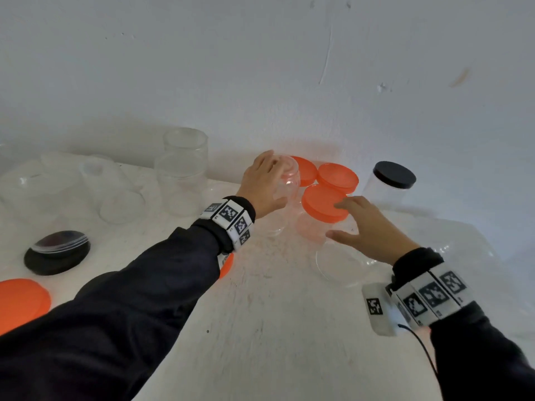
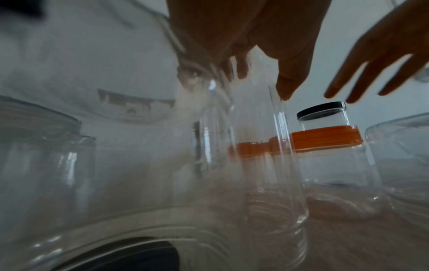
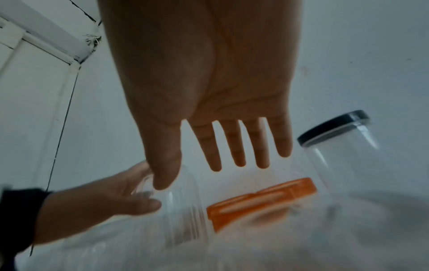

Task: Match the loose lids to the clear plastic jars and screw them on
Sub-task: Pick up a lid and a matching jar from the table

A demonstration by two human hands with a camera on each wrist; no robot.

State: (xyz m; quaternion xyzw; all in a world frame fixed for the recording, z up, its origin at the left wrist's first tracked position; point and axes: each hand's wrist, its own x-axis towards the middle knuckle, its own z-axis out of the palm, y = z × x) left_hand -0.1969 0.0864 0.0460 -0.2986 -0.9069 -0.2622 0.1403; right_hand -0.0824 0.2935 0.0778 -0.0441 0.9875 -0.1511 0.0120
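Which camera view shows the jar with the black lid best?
The head view: the jar with the black lid stands whole and sharp by the wall, right of the orange lids. The left wrist view shows it small behind other jars; the right wrist view shows it tilted and blurred at the edge.

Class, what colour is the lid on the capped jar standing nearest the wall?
Black lid, clearest in the head view.

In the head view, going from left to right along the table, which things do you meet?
Loose orange lid → black lid → tall open clear jars → left hand on a clear jar → right hand → black-lidded jar.
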